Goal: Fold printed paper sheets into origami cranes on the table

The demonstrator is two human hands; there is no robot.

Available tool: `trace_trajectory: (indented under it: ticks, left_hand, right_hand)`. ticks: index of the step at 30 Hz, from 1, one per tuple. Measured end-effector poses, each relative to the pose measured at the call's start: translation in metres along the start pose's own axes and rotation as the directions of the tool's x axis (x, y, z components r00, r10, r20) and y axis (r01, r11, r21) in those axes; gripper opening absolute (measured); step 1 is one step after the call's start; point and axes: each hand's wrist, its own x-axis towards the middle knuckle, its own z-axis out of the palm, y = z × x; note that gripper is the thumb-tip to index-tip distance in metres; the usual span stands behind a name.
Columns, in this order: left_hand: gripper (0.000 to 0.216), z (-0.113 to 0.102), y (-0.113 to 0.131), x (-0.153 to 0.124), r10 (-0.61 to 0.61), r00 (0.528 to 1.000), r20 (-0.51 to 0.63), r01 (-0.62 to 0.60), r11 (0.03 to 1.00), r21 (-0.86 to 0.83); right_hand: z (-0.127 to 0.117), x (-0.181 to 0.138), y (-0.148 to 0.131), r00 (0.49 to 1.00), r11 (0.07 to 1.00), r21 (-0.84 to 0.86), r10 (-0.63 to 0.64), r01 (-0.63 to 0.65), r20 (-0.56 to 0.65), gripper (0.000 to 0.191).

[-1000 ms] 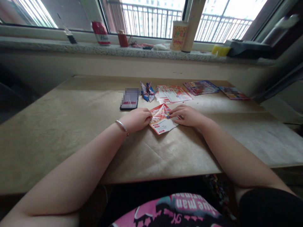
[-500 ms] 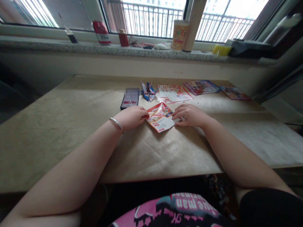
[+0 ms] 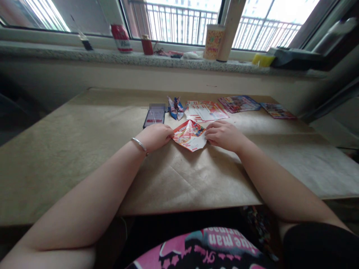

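Note:
A square of printed paper (image 3: 190, 136), red and orange with white areas, is held just at or over the tabletop, creased and pulled into a shallow kite shape. At its left corner my left hand (image 3: 159, 136) is closed, fingertips pinching the edge; a silver bangle circles that wrist. Opposite, my right hand (image 3: 223, 135) grips the right corner with its fingers bent together. Both thumbs are mostly hidden. Beyond my left hand lies a phone (image 3: 154, 116) with its screen lit. A folded blue and red paper piece (image 3: 175, 108) stands beside the phone.
Behind the held paper lie several loose red and white printed sheets (image 3: 207, 111). Farther right are a stack of colourful sheets (image 3: 239, 103) and another printed pile (image 3: 277, 110). The windowsill (image 3: 168, 62) bears a red can (image 3: 121, 38), a patterned cup (image 3: 213, 42) and a yellow item (image 3: 263, 59).
The paper's near corner has lifted and shifted right, and its sheet is drawn wider with new creases. My right hand has closed tighter at its corner; the left hand moved slightly.

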Motion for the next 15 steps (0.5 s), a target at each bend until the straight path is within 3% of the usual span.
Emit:
trace_trajectory:
  ticks: [3,8,15]
  left_hand:
    - [0.033,-0.003,0.001,0.000,-0.024,1.000,0.015,0.024,0.999,0.043]
    - [0.032,-0.005,0.000,0.000,-0.036,0.999,0.019,0.035,0.998,0.045]
    - [0.026,-0.003,0.005,-0.002,-0.125,0.988,-0.090,0.130,0.991,0.043]
  right_hand:
    - [0.006,0.001,0.000,0.998,0.998,0.004,0.068,-0.068,0.019,0.019]
    - [0.018,-0.002,0.008,0.971,0.957,0.169,0.230,-0.237,0.058,0.019]
    - [0.027,-0.004,0.014,0.952,0.937,0.182,0.305,-0.296,-0.019,0.015]
